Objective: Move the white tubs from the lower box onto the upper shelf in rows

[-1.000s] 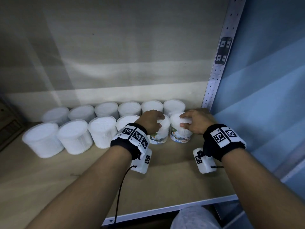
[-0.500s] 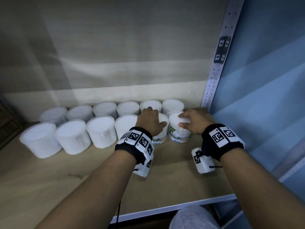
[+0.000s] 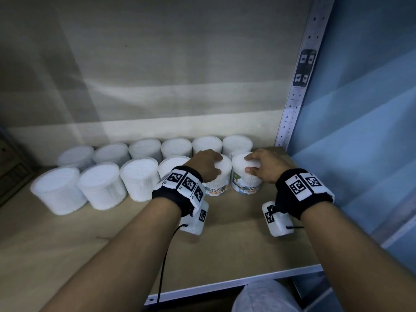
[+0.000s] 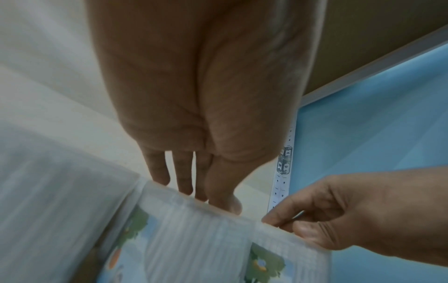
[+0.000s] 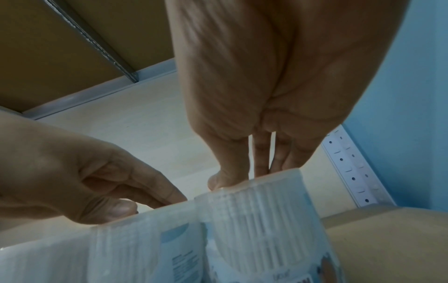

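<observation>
White tubs of cotton buds stand in two rows on the wooden shelf [image 3: 225,255]. The back row [image 3: 175,147] runs along the wall. At the right end of the front row [image 3: 99,185] are two labelled tubs side by side. My left hand [image 3: 217,165] grips the left tub [image 3: 221,183] from above, thumb on its near side. My right hand [image 3: 248,163] grips the right tub [image 3: 246,185] the same way. The left wrist view shows the left hand's fingers [image 4: 184,183] reaching over the tub's [image 4: 194,239] rim. In the right wrist view the thumb [image 5: 218,181] presses the tub's [image 5: 261,229] rim.
A perforated metal upright [image 3: 299,86] stands at the shelf's back right corner, with a blue wall [image 3: 371,131] beyond it. The shelf's metal front edge [image 3: 225,284] runs below my forearms. A dark object [image 3: 11,176] sits at the far left. Bare board lies in front of the rows.
Both tubs stay at the right end of the front row. My left thumb, lifted off half a second ago, lies on the tub's side again. The right hand has hardly moved.
</observation>
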Motion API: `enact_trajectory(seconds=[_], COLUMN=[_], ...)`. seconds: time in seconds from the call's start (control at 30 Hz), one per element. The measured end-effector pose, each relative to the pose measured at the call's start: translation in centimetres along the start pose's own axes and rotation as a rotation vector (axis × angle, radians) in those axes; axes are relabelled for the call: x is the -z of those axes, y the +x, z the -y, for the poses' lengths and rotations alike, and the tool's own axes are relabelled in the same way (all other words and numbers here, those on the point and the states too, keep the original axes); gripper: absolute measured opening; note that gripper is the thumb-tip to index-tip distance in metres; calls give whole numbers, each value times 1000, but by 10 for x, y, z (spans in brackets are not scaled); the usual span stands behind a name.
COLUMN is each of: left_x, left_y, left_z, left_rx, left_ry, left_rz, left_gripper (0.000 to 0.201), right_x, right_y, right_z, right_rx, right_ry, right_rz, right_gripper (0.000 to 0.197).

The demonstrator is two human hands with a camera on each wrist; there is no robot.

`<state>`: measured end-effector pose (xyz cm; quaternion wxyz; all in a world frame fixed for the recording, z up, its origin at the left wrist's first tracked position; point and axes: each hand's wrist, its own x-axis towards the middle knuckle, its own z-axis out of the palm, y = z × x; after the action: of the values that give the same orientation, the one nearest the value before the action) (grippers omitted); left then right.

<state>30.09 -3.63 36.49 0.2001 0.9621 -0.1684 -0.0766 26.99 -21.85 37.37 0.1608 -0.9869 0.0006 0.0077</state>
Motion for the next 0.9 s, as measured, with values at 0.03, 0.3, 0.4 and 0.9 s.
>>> enact_trajectory(seconds=[0.03, 0.3, 0.4, 0.9], left_x=[1, -2, -8, -39], left_y=[-1, -22, -37, -116], left_z=[0, -7, -9, -40], left_rx=[-2, -29, -36, -197], left_ry=[-2, 29, 5, 82], left_rz=[4, 39, 36, -8], left_gripper=[53, 54, 55, 51], right_x=[0, -6, -9, -9], right_y=[0, -14, -27, -120], right_z=[0, -8, -14, -40], right_rx=[0, 22, 12, 96], right_ry=[2, 34, 95, 97], right_rz=[2, 14, 44, 25], right_gripper=[48, 46, 46, 42])
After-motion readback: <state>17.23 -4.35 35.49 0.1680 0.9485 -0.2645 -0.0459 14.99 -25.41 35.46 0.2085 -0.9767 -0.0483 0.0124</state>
